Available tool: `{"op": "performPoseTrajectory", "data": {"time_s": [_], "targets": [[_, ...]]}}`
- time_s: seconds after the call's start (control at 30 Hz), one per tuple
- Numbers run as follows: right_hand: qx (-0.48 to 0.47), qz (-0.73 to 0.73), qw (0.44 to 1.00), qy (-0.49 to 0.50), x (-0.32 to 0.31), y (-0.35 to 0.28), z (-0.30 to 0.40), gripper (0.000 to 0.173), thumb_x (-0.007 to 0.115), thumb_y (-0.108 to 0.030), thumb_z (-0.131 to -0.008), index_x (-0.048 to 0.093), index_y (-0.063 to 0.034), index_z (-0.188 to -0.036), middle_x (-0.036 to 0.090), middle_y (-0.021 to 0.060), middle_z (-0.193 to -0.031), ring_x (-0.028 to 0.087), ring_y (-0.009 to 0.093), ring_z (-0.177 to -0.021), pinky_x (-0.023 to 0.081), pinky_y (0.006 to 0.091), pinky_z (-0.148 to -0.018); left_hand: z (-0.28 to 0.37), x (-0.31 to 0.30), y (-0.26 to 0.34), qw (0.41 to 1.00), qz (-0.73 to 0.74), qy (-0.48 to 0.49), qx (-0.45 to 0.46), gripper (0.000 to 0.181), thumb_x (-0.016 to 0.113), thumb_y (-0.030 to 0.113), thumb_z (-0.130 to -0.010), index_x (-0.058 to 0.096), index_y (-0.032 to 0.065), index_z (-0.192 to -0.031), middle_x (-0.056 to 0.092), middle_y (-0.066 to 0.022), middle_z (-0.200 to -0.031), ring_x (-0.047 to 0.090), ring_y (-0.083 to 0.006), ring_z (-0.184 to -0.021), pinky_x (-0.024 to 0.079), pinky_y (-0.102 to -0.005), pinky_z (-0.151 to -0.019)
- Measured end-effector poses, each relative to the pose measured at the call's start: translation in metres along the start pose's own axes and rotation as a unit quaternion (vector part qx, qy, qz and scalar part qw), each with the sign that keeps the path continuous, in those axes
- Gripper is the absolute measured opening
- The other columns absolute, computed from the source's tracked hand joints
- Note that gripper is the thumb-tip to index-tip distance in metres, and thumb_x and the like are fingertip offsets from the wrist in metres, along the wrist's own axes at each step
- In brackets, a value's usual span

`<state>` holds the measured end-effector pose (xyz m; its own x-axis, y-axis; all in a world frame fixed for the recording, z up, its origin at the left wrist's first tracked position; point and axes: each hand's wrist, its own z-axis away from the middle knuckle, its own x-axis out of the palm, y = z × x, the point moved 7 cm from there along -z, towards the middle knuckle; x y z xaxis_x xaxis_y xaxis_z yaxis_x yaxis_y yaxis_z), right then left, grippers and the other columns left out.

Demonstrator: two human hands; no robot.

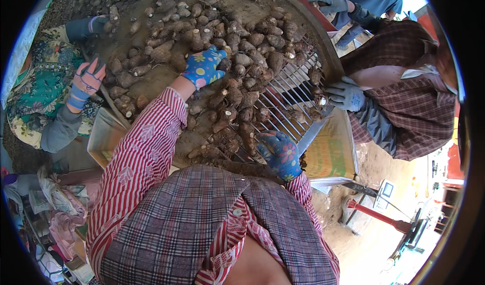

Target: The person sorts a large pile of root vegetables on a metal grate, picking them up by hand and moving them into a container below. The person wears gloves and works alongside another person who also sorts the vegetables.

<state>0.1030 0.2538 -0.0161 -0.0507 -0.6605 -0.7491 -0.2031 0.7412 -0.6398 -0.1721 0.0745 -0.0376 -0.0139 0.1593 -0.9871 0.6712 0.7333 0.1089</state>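
Observation:
Brown taro corms (242, 59) lie heaped over a muddy, curved-rim sorting table (212, 2). My left hand (204, 66), in a blue flowered glove, rests on the middle of the heap with its fingers around or against corms; whether it grips one cannot be told. Near the table's front edge, my right hand (279, 154), gloved alike, has its fingertips beside a long corm (247, 138) at the lower end of a metal bar grate (290, 95). Its fingers are curled and partly hidden, so a hold is not clear. Several corms lie on the grate's bars.
Co-workers' gloved hands are at the left (88, 81), the right rim (345, 94) and the top right (329, 2). A woven sack (327, 148) hangs below the grate. A red crate (305, 4) stands beyond the rim. A platform scale with a red post (379, 215) is at lower right.

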Motion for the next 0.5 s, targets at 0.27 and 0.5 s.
{"op": "performPoseTrajectory", "data": {"time_s": [0.27, 0.5], "targets": [[0.073, -0.334, 0.937, 0.068, -0.007, 0.008, -0.021, 0.061, 0.077, -0.022, -0.096, 0.051, -0.0053, -0.148, 0.066, 0.0135, -0.134, 0.065, 0.023, -0.121, 0.053, 0.0362, -0.101, 0.081, -0.078, 0.017, 0.600, 0.793, -0.095, -0.042, 0.054, 0.069, 0.024, -0.094, 0.053, 0.0049, -0.142, 0.071, -0.0140, -0.116, 0.074, -0.0246, -0.086, 0.061, -0.0358, -0.067], [0.111, -0.438, 0.883, -0.128, 0.029, -0.042, -0.056, 0.070, 0.076, -0.030, -0.098, 0.043, -0.0052, -0.154, 0.061, 0.0125, -0.140, 0.061, 0.021, -0.121, 0.049, 0.0355, -0.105, 0.139, -0.067, 0.095, 0.720, 0.685, -0.103, 0.039, 0.065, 0.078, 0.035, -0.089, 0.054, 0.0035, -0.140, 0.057, -0.0117, -0.140, 0.057, -0.0206, -0.129, 0.046, -0.0348, -0.110]]}}
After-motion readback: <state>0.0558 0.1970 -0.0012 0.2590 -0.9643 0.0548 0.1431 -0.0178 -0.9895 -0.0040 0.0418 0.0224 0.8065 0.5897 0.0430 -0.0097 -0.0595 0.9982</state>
